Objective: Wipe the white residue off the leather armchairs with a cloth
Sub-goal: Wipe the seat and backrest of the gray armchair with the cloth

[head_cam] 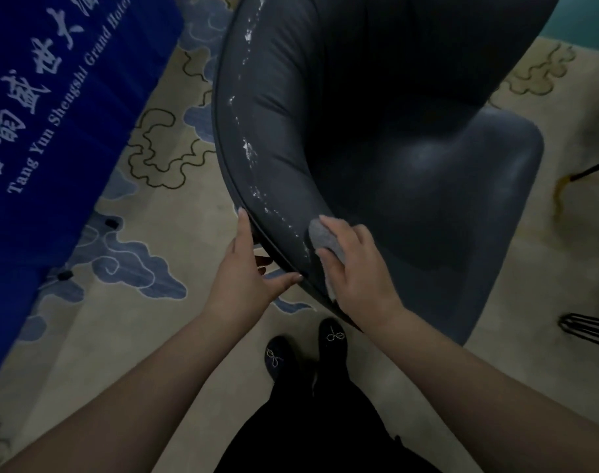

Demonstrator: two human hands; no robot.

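Note:
A dark grey-blue leather armchair (410, 138) fills the upper middle of the head view, seen from behind its curved back. White residue (248, 151) runs in flecks along the top rim of the backrest, from the upper edge down to my hands. My right hand (356, 271) presses a grey cloth (325, 238) onto the lower end of the rim, its fingers curled over the cloth. My left hand (248, 268) holds the outer edge of the backrest, fingers straight against the outside and thumb reaching under the rim.
A blue banner (52, 107) with white lettering hangs at the left. A beige carpet (161, 206) with blue cloud patterns covers the floor. Black metal legs (588, 329) of other furniture show at the right edge. My dark shoes (305, 346) stand just behind the chair.

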